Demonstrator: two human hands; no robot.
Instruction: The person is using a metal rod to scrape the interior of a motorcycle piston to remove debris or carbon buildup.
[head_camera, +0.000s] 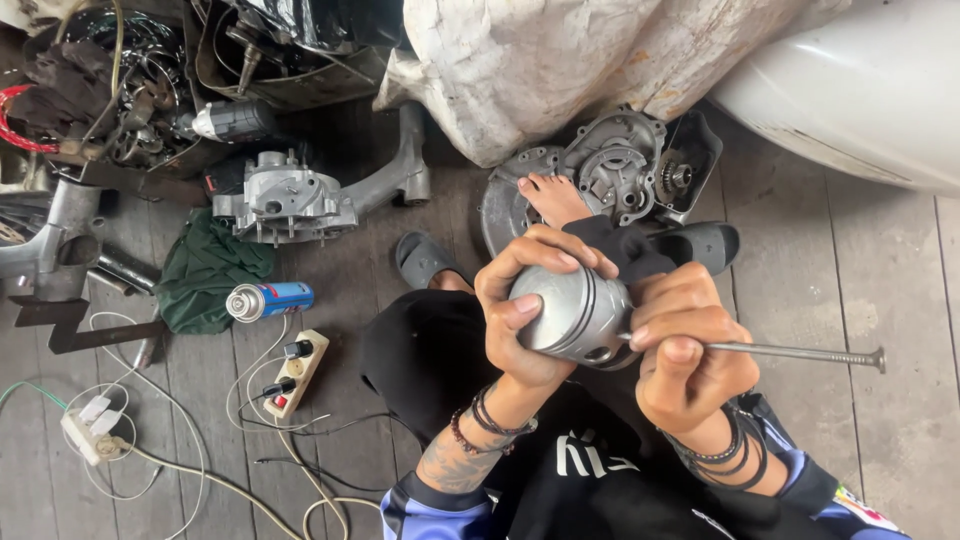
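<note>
A worn grey plank floor (800, 250) lies under everything. The left hand (520, 310) curls its fingers round one piston (575, 315), silver, ringed with grooves, held above the lap. The right hand (685, 350) is clenched on one long metal rod (800, 353), its tip at the piston's skirt. Beyond: one blue spray can (268, 300), one power strip (295, 372), two engine casings (285, 200) (620, 165).
</note>
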